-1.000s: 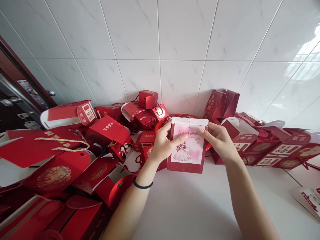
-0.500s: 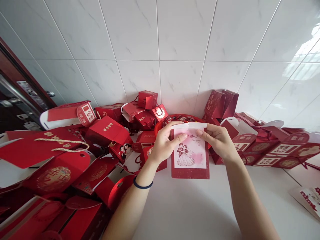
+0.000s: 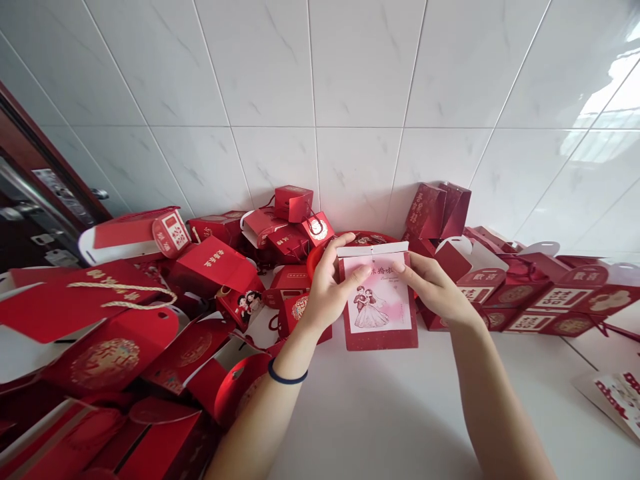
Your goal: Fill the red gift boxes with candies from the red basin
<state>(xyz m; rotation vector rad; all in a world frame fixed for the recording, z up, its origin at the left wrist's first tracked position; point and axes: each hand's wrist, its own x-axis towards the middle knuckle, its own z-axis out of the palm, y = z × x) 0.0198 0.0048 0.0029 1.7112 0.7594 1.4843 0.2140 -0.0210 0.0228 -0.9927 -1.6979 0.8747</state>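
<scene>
The left hand [image 3: 325, 290] and right hand [image 3: 434, 288] each pinch the white top flap of the red wedding gift bag [image 3: 381, 317], which stands upright on the counter [image 3: 380, 413], where an uneven pull could likely crease the flap or tip the bag.

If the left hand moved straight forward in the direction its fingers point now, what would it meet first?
Probably the red basin just behind the paper bag that the left hand holds; depth is unclear.

Bright daylight; window glare on right wall tiles [image 3: 607, 87]; wide-angle edge bending
</scene>
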